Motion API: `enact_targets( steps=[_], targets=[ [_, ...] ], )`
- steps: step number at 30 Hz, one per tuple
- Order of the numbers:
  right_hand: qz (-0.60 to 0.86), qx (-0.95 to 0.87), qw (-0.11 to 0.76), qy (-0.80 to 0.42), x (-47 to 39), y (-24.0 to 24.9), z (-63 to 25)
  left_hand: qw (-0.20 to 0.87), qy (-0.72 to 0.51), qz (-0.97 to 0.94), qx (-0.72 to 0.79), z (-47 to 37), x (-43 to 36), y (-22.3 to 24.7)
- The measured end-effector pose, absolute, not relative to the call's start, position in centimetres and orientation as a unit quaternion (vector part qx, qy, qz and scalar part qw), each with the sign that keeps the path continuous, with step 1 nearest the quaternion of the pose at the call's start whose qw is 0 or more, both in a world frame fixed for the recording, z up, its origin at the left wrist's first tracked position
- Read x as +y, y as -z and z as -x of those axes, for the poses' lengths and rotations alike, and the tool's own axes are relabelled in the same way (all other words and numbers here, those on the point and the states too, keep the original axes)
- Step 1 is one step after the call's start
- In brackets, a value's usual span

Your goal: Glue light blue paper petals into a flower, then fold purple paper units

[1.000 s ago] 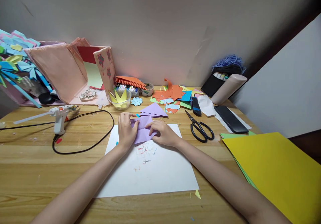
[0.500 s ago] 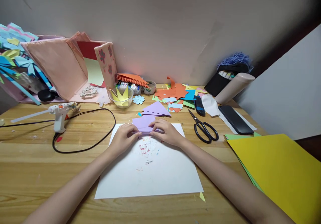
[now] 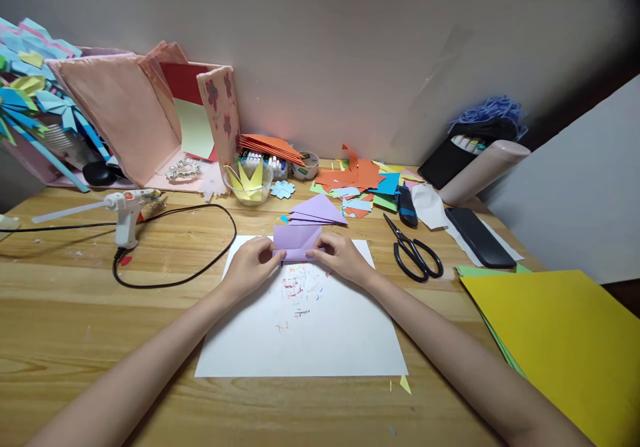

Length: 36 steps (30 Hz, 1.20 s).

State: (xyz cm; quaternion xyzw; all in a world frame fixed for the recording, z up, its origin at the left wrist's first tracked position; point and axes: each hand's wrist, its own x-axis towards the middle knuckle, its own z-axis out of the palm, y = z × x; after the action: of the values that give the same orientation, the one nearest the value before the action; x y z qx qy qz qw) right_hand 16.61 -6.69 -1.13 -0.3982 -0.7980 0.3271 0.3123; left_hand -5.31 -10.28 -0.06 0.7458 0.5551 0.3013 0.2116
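Note:
A small piece of purple paper (image 3: 297,239) stands between my hands at the back of a white sheet (image 3: 300,347), its near edge folded up into a narrow strip. My left hand (image 3: 254,261) pinches the left end of that strip between thumb and fingers. At the right end, my right hand (image 3: 341,256) pinches the paper the same way. Just behind lie several folded purple triangles (image 3: 320,209). Coloured marks are scattered on the white sheet in front of my hands.
Black-handled scissors (image 3: 413,249) and a dark phone (image 3: 480,237) lie to the right, with yellow paper (image 3: 555,320) nearer. On the left is a glue gun (image 3: 127,217) with a looped cord. A clear bowl (image 3: 249,193) and colourful paper scraps (image 3: 355,179) are at the back.
The view has shifted slightly. My fingers have moved a little apart along the purple paper's near edge, and more of the folded strip shows between them.

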Motion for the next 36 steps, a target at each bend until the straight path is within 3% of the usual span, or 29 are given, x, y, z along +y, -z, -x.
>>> enact_targets(
  steps=[16, 36],
  targets=[
    [0.411, -0.828, 0.278, -0.261, -6.95, 1.29, -16.37, 0.166, -0.253, -0.770, 0.561, 4.88, -10.27, -0.02],
    [0.424, -0.821, 0.277, -0.264, -7.09, 1.28, -16.25, 0.097, -0.195, -0.780, 0.586, 4.65, -10.50, -0.14]
  ],
)
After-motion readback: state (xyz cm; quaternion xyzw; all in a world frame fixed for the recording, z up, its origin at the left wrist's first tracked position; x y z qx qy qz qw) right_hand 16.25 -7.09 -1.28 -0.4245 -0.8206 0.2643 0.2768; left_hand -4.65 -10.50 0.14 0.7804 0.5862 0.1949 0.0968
